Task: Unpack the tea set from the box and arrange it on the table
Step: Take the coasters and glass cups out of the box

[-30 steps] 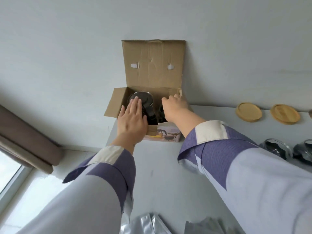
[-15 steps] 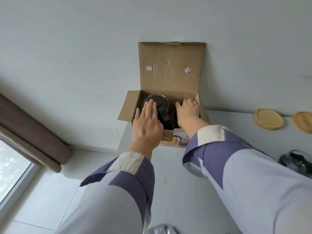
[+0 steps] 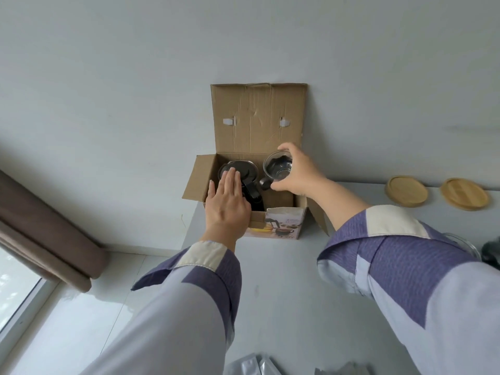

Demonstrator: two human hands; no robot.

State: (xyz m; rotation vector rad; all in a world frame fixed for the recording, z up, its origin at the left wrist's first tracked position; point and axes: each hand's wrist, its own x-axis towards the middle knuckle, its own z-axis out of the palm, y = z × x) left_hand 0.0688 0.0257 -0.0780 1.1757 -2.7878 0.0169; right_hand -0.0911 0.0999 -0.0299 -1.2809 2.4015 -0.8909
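Two hands work at the open cardboard box (image 3: 281,212) on the counter (image 3: 270,266). Left hand (image 3: 226,207) lies flat, fingers straight, on the teapot (image 3: 240,169) inside the box. Right hand (image 3: 297,171) grips a glass cup (image 3: 278,167) just above the box's right side, beside the teapot. Two wooden coasters (image 3: 406,191) lie well right of the box.

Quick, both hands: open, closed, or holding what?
Left hand: open, flat fingers resting on the teapot in the box.
Right hand: holding a glass cup.
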